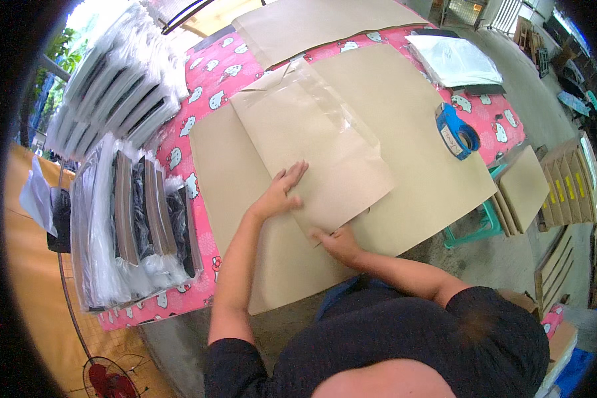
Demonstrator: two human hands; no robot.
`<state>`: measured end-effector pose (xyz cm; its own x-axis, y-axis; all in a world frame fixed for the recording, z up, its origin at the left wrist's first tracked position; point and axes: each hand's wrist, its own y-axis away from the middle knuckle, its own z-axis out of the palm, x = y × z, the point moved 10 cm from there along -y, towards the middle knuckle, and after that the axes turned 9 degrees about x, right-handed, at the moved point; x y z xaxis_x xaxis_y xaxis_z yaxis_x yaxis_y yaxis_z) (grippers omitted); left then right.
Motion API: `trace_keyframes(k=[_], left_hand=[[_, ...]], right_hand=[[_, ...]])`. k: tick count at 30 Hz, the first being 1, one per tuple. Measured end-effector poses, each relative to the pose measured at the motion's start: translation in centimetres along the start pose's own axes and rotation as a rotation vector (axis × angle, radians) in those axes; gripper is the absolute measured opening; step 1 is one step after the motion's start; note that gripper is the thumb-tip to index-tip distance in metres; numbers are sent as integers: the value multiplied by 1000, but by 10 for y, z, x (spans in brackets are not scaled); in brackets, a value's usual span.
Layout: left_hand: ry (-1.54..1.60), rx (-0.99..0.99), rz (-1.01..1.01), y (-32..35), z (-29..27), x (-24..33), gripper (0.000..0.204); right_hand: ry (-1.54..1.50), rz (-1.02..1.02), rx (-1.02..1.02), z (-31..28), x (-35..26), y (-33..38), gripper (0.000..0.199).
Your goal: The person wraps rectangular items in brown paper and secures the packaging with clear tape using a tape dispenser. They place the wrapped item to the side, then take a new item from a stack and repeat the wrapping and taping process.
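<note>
At the far left we see a red fan [109,381] standing on the floor, low beside the table. On the left part of the table, covered by a pink patterned cloth [209,89], lie stacks of flat packs in clear plastic [136,229], and more such packs [123,83] lie behind them. In the middle we see a big brown paper sheet [418,166] spread over the cloth, and on it rests a brown paper parcel [315,142] with a strip of clear tape across its upper part. The left hand [282,192] lies flat on the near left edge of the parcel, fingers stretched and a little apart, pressing and not gripping. The right hand [335,240] is just beside it, at the near corner of the parcel, with the fingers on the paper; we cannot tell if they pinch the edge. To the right, a blue tape dispenser [456,131] stands on the big sheet, and a white plastic bag [454,61] lies further back. Beyond the table edge at right, flat cardboard pieces [521,189] lean near a green stool [474,229].
</note>
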<state>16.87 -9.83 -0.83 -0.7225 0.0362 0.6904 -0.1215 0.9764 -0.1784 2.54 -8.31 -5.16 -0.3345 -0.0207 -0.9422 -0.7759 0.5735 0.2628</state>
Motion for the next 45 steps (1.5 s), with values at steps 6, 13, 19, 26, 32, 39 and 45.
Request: trace_keyframes(k=[6, 13, 19, 26, 32, 39, 45], left_hand=[[-371, 205, 91, 17, 4, 11, 78], [-296, 640, -358, 39, -22, -26, 84], [-706, 304, -948, 44, -14, -30, 88], [-655, 85, -912, 28, 122, 45, 62], [867, 946, -965, 109, 76, 9, 52], [987, 1333, -1118, 56, 38, -35, 28], [1016, 1394, -1134, 64, 44, -29, 28]], right_hand=[[475, -758, 327, -70, -30, -2, 18], [601, -556, 725, -265, -34, -13, 28], [1269, -341, 378, -211, -8, -138, 70], [1363, -496, -99, -84, 22, -25, 57], [301, -268, -55, -185, 16, -39, 32], [-390, 109, 235, -181, 25, -144, 24], [228, 118, -651, -90, 32, 30, 23]])
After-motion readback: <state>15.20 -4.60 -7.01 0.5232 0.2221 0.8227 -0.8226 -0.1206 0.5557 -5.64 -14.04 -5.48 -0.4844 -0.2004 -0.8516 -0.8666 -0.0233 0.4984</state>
